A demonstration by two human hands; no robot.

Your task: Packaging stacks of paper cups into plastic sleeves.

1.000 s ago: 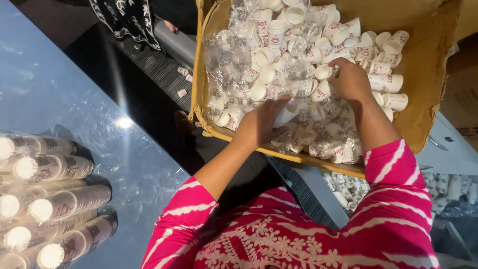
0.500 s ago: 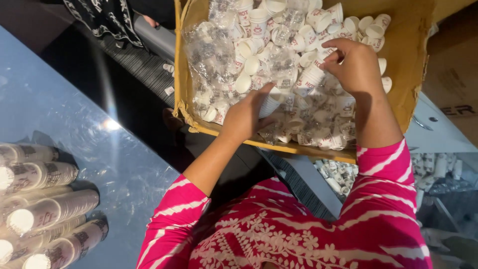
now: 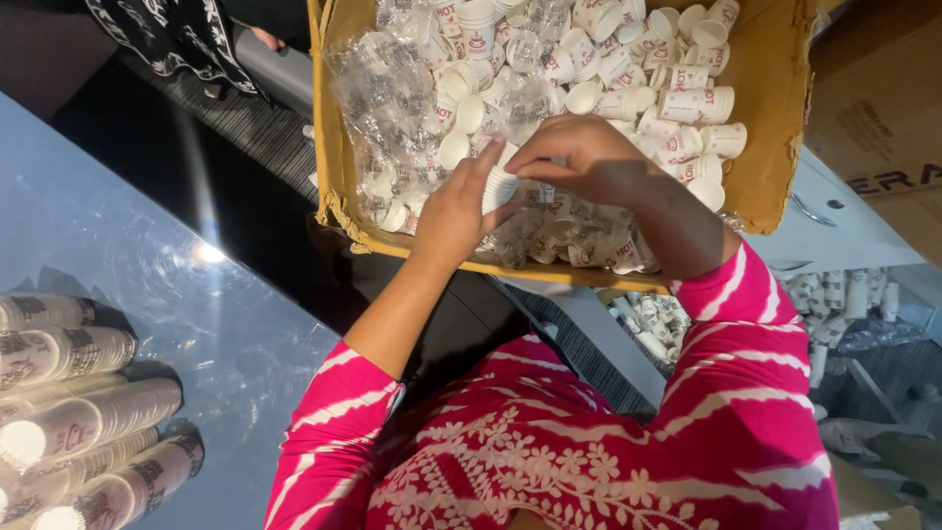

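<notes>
Small stack of white paper cups [image 3: 498, 186] pinched between both hands over the cardboard box [image 3: 775, 147].

Left hand [image 3: 456, 211] curled shut around the stack's side; right hand [image 3: 589, 162] closed on its upper end, fingers [image 3: 535, 157] bent over the rim. Beneath, loose cups [image 3: 677, 103] and clear plastic wrap [image 3: 392, 98] filling the box. Likely very light, thin-walled, easily crushed and a bit slick; best gripped gently around the sides, near the stiffer rolled rim. Sleeved cup stacks [image 3: 69, 412] lying on the glossy worktop [image 3: 147, 294], well apart.

Open tan cardboard box [image 3: 775, 147] ahead; clear plastic wrappers [image 3: 392, 108] fill its left
</notes>
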